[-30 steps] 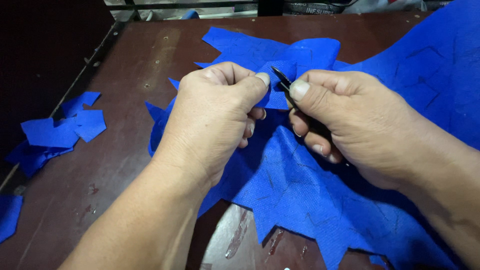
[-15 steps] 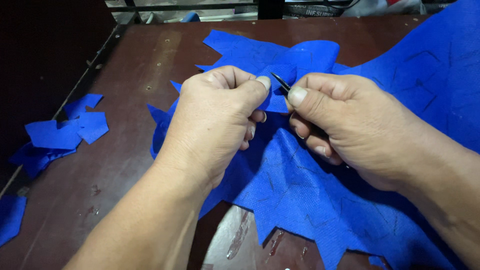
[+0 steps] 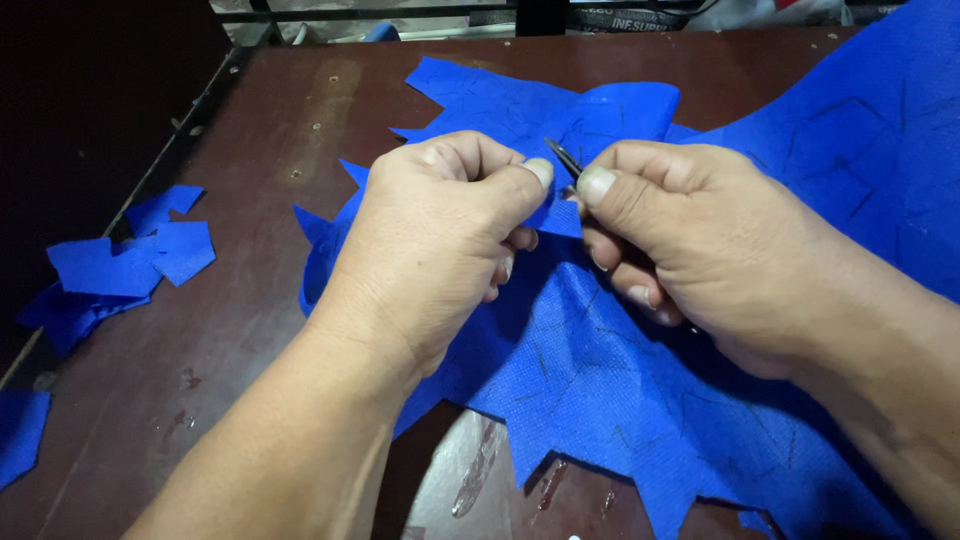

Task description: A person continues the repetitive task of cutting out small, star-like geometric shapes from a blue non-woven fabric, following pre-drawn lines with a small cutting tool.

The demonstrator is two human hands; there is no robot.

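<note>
A large sheet of blue non-woven fabric (image 3: 620,400) with dark drawn lines and jagged cut edges lies across the brown table (image 3: 240,300). My left hand (image 3: 440,230) pinches a fold of this fabric between thumb and fingers at the middle. My right hand (image 3: 690,230) is closed around a thin dark metal tool, its tip (image 3: 560,155) pointing up-left just above my left thumb. Whether the tool is small scissors or a blade, I cannot tell. The two hands almost touch at the thumbs.
A pile of blue fabric offcuts (image 3: 115,265) lies at the table's left edge, with another scrap (image 3: 20,435) at the lower left. More blue fabric (image 3: 880,150) covers the right side. A dark drop lies beyond the left edge, and metal framing behind the table.
Both hands stayed together on the fabric fold. The tool tip has drawn slightly closer to my left thumb. The view has shifted a little.
</note>
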